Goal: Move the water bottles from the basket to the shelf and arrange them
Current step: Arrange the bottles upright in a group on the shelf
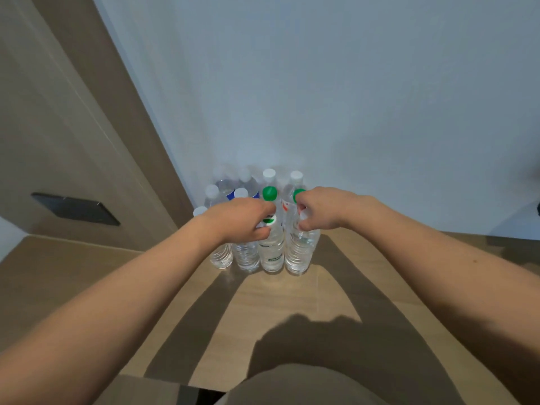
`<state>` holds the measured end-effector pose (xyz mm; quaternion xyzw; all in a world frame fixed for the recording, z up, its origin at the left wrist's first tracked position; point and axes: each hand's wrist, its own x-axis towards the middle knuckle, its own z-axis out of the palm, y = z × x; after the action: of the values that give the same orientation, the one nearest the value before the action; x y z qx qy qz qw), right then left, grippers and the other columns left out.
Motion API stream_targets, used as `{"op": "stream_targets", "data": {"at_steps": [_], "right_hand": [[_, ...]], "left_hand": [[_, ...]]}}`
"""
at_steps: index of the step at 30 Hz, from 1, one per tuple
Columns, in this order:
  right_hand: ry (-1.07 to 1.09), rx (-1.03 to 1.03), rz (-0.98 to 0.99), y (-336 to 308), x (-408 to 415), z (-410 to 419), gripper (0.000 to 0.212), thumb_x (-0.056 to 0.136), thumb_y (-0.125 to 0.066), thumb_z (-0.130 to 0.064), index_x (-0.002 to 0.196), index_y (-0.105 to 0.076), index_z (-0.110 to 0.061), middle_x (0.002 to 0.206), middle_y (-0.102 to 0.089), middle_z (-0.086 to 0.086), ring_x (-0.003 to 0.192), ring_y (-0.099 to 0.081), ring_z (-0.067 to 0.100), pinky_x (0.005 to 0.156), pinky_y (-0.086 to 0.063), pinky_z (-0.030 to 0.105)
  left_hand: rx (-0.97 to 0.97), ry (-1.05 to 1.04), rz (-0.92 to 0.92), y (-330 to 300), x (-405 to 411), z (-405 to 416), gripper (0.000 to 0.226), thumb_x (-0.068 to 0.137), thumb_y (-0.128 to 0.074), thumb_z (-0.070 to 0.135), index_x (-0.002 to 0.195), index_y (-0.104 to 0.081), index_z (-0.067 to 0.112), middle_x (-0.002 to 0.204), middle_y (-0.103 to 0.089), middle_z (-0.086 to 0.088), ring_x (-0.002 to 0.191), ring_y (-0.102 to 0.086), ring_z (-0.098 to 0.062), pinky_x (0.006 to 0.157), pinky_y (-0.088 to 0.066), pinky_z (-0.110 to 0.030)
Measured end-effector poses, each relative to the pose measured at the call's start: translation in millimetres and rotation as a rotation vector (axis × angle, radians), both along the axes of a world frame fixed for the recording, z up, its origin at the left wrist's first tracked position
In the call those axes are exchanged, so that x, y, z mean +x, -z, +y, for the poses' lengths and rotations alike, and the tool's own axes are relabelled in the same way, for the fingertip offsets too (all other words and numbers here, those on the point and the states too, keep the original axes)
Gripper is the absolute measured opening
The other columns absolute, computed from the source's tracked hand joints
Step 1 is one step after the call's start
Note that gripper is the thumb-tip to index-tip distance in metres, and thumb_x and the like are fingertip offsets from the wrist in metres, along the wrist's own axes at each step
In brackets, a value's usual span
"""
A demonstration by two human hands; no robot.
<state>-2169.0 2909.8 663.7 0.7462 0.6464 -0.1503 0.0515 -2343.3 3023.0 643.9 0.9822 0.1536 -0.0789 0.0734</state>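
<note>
Taking the cluster of water bottles (257, 226) on the wooden shelf (292, 305) as the landmark: far to its left stands a brown panel (58, 112) with a dark rectangular plate (76, 209) set in it; behind the cluster rises the pale wall (321, 83), and the bottles are packed upright in rows into the corner where panel and wall meet. The left hand (239, 220) reaches in over the cluster's left half, fingers curled down around the top of a front-row bottle with a white-and-green cap (270, 244); it seems closed on the neck, though the grip itself is partly hidden. Just right of it, the right hand (321, 211) is curled shut around the neck of the front-right bottle (301, 249), its white cap showing between the fingers. Behind the hands two green caps (269, 193) stand among white ones. The basket is not in view. By my reading this is the arranging step, two bottles being set into the front row; next calls for releasing them gently without toppling their neighbours.
</note>
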Motion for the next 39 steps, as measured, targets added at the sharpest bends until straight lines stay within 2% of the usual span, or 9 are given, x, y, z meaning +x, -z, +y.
{"op": "stream_targets", "data": {"at_steps": [5, 9, 16, 20, 22, 25, 30, 34, 39], "right_hand": [[-0.020, 0.003, -0.013, 22.1, -0.1, 15.2, 0.030, 0.083, -0.063, -0.034, 0.103, -0.056, -0.013, 0.099, -0.063, 0.006, 0.085, -0.058, 0.025, 0.066, -0.043, 0.031], [-0.014, 0.000, -0.014, 31.7, -0.2, 19.8, 0.023, 0.083, -0.061, -0.033, 0.092, -0.046, -0.017, 0.087, -0.054, 0.002, 0.075, -0.050, 0.023, 0.062, -0.037, 0.030], [0.005, 0.009, 0.019, 41.2, 3.8, 25.8, 0.027, 0.084, -0.061, -0.036, 0.097, -0.047, -0.017, 0.095, -0.060, 0.006, 0.079, -0.052, 0.023, 0.064, -0.038, 0.030], [0.008, -0.029, 0.021, 47.2, 1.4, 31.8, 0.037, 0.085, -0.062, -0.037, 0.111, -0.050, -0.012, 0.100, -0.060, 0.008, 0.086, -0.056, 0.027, 0.067, -0.040, 0.033], [0.027, -0.032, 0.046, 47.4, 1.9, 31.7, 0.038, 0.085, -0.062, -0.037, 0.111, -0.050, -0.013, 0.097, -0.057, 0.006, 0.084, -0.053, 0.025, 0.067, -0.040, 0.033], [0.051, -0.032, 0.084, 47.6, 1.9, 29.1, 0.033, 0.085, -0.062, -0.037, 0.105, -0.045, -0.017, 0.093, -0.050, 0.002, 0.085, -0.052, 0.024, 0.068, -0.039, 0.033], [0.098, 0.023, 0.110, 53.8, -0.2, 19.9, 0.040, 0.088, -0.059, -0.038, 0.116, -0.046, -0.013, 0.104, -0.058, 0.008, 0.091, -0.057, 0.028, 0.068, -0.039, 0.033], [0.143, 0.055, 0.123, 57.2, -4.4, 14.2, 0.043, 0.089, -0.057, -0.038, 0.121, -0.044, -0.012, 0.104, -0.060, 0.009, 0.086, -0.056, 0.026, 0.067, -0.043, 0.035], [0.156, 0.134, 0.048, 62.0, -15.1, 1.3, 0.046, 0.093, -0.053, -0.036, 0.131, -0.041, -0.014, 0.117, -0.057, 0.012, 0.098, -0.061, 0.032, 0.078, -0.051, 0.041]], "left_hand": [[0.030, 0.079, 0.028, 10.1, 14.8, 13.8, 0.014, 0.094, -0.052, 0.027, 0.091, -0.046, 0.015, 0.081, -0.049, 0.004, 0.073, -0.050, -0.019, 0.060, -0.032, -0.031], [0.047, 0.106, 0.053, 15.8, 22.8, 23.4, 0.016, 0.094, -0.051, 0.026, 0.097, -0.051, 0.011, 0.085, -0.054, -0.002, 0.075, -0.052, -0.021, 0.062, -0.033, -0.032], [0.007, 0.113, 0.087, 20.6, 24.2, 27.2, 0.016, 0.093, -0.053, 0.025, 0.100, -0.053, 0.011, 0.091, -0.056, -0.002, 0.079, -0.054, -0.022, 0.069, -0.047, -0.037], [0.025, 0.125, 0.079, 21.5, 23.5, 26.4, 0.019, 0.090, -0.055, 0.026, 0.101, -0.054, 0.011, 0.093, -0.057, -0.003, 0.081, -0.054, -0.022, 0.069, -0.047, -0.038], [0.024, 0.117, 0.105, 19.6, 24.5, 25.5, 0.017, 0.090, -0.057, 0.025, 0.100, -0.054, 0.011, 0.090, -0.056, -0.001, 0.079, -0.052, -0.021, 0.066, -0.043, -0.035], [0.023, 0.089, 0.153, 16.2, 28.0, 24.3, 0.016, 0.090, -0.060, 0.024, 0.100, -0.057, 0.011, 0.093, -0.063, -0.003, 0.081, -0.058, -0.021, 0.069, -0.049, -0.035], [0.006, 0.041, 0.157, 16.9, 29.6, 21.5, 0.019, 0.090, -0.061, 0.024, 0.105, -0.059, 0.012, 0.098, -0.066, -0.002, 0.087, -0.062, -0.022, 0.074, -0.052, -0.035], [0.006, 0.004, 0.129, 17.9, 26.5, 15.7, 0.018, 0.091, -0.060, 0.023, 0.106, -0.060, 0.014, 0.100, -0.065, -0.002, 0.086, -0.061, -0.021, 0.074, -0.053, -0.035], [0.126, -0.051, 0.085, 25.0, 18.0, 3.2, 0.024, 0.094, -0.052, 0.023, 0.113, -0.056, 0.010, 0.110, -0.059, -0.008, 0.097, -0.058, -0.027, 0.079, -0.051, -0.041]]}}
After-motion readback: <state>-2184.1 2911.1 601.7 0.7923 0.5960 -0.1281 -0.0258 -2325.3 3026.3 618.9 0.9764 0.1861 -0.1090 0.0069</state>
